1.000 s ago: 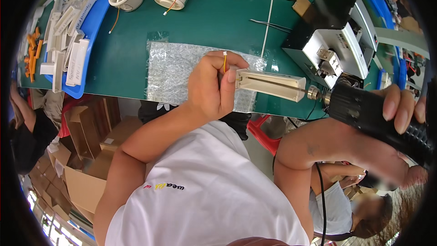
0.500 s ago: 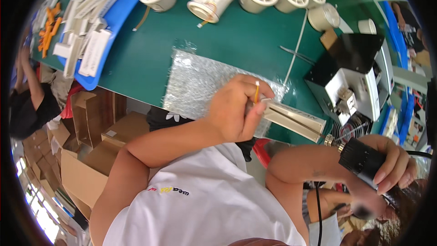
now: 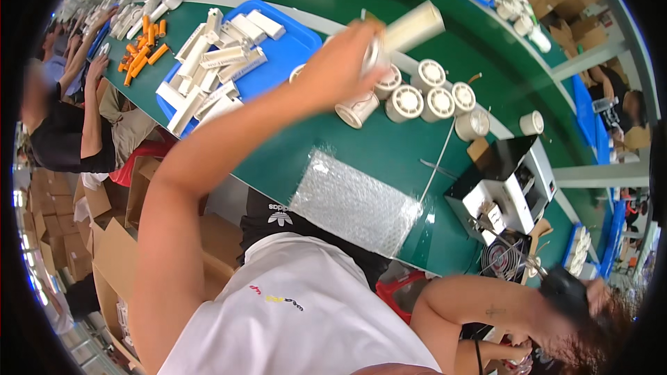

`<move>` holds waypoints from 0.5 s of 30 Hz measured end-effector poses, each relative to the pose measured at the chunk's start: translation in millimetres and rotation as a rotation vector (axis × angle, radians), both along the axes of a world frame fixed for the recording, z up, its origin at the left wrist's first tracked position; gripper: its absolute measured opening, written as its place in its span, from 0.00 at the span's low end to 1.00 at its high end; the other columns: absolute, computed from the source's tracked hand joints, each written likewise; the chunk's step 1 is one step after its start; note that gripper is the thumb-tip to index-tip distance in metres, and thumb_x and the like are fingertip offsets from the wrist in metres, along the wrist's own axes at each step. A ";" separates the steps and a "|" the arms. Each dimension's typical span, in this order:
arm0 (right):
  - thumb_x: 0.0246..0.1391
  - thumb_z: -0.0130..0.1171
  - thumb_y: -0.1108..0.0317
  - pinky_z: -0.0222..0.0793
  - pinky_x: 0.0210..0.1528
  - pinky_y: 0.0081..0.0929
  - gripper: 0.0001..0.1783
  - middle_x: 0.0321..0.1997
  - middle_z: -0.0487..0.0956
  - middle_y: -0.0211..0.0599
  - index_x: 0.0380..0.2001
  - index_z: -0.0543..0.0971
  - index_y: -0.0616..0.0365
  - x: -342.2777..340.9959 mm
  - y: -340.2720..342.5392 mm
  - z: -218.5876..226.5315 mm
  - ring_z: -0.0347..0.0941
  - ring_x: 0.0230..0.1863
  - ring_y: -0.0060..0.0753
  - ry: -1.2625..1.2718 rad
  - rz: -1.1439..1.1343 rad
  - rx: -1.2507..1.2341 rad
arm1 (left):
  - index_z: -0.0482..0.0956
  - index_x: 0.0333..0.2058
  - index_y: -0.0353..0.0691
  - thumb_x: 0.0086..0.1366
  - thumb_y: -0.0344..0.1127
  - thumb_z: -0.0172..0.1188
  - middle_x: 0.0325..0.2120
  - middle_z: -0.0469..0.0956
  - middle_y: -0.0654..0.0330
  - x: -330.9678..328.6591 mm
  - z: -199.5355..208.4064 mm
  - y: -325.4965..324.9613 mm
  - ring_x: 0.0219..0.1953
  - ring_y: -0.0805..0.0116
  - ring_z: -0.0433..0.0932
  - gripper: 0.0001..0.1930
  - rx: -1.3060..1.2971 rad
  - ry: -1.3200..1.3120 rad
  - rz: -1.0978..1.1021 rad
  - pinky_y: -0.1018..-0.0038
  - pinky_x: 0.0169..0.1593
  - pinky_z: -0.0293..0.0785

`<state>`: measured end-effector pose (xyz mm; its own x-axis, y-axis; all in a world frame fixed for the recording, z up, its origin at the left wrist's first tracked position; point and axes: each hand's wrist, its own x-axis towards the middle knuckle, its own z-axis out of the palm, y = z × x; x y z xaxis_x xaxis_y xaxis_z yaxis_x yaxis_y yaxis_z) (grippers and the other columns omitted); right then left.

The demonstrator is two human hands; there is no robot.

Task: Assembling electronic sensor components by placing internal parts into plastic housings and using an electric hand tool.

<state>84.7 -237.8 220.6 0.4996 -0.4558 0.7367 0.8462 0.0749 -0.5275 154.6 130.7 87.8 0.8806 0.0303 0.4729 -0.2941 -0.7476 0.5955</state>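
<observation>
My left hand [image 3: 347,62], smeared by motion, is raised over the far part of the bench. It is closed round a white plastic housing, whose long rectangular handle [image 3: 415,26] sticks out to the right. Below that hand stand several round white fan heads [image 3: 404,103] with slotted tops, partly covered by it. At the lower right my right hand [image 3: 596,298] grips a black electric screwdriver [image 3: 564,293]. The screwdriver's bit points up and left, beside a black and white box-shaped machine [image 3: 497,215] and a round metal fan guard [image 3: 501,260].
Bubble wrap [image 3: 354,205] lies on the green bench's near edge. A blue tray [image 3: 295,35] of white rectangular parts stands left, orange cylinders [image 3: 144,54] beyond it. Tweezers [image 3: 436,167] lie by the machine. Cardboard boxes [image 3: 118,250] stand lower left; other people sit at the far left.
My left hand has swung up and away from the bubble wrap with the white housing, leaving the screwdriver's bit. My right hand has dropped lower, still holding the screwdriver. The view has shifted.
</observation>
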 end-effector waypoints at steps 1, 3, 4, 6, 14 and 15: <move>0.63 0.50 0.56 0.64 0.28 0.28 0.28 0.41 0.75 0.53 0.50 0.67 0.76 3.6 3.4 -0.2 0.67 0.28 0.33 0.071 -0.217 -0.124 | 0.67 0.52 0.32 0.57 0.44 0.69 0.44 0.74 0.41 42.5 1.9 18.2 0.47 0.42 0.76 0.31 0.020 -0.010 0.054 0.57 0.50 0.73; 0.65 0.49 0.59 0.69 0.29 0.28 0.25 0.41 0.77 0.53 0.50 0.67 0.76 16.7 31.3 -7.7 0.72 0.28 0.34 0.126 -0.418 -0.239 | 0.66 0.54 0.33 0.58 0.53 0.67 0.46 0.75 0.41 120.0 -21.8 53.4 0.48 0.43 0.76 0.35 0.054 0.050 0.183 0.59 0.51 0.74; 0.67 0.48 0.63 0.74 0.31 0.27 0.21 0.41 0.80 0.53 0.49 0.67 0.76 26.8 52.6 -15.6 0.76 0.29 0.36 0.114 -0.411 -0.229 | 0.66 0.56 0.32 0.57 0.57 0.67 0.47 0.75 0.41 148.0 -32.0 61.9 0.49 0.44 0.77 0.39 0.005 0.173 0.195 0.61 0.52 0.73; 0.68 0.48 0.62 0.75 0.32 0.27 0.23 0.44 0.79 0.54 0.52 0.64 0.76 33.5 55.7 -25.7 0.77 0.30 0.37 0.174 -0.488 -0.305 | 0.62 0.61 0.31 0.51 0.71 0.64 0.55 0.71 0.42 177.9 -48.3 72.8 0.57 0.46 0.72 0.53 0.013 0.452 0.267 0.61 0.58 0.70; 0.60 0.51 0.67 0.72 0.39 0.29 0.16 0.37 0.79 0.44 0.43 0.77 0.71 8.7 165.5 -60.7 0.76 0.38 0.37 -0.250 -0.475 -0.653 | 0.82 0.39 0.35 0.46 0.70 0.67 0.39 0.81 0.44 86.4 -18.1 92.5 0.47 0.47 0.78 0.39 0.787 0.580 -0.339 0.58 0.56 0.69; 0.52 0.55 0.73 0.71 0.38 0.30 0.12 0.36 0.80 0.43 0.37 0.81 0.69 -3.2 206.8 -74.5 0.77 0.37 0.37 0.008 -0.015 -0.768 | 0.82 0.38 0.35 0.47 0.68 0.68 0.38 0.81 0.44 90.2 -8.5 94.4 0.43 0.49 0.81 0.37 0.674 0.517 -0.310 0.60 0.50 0.75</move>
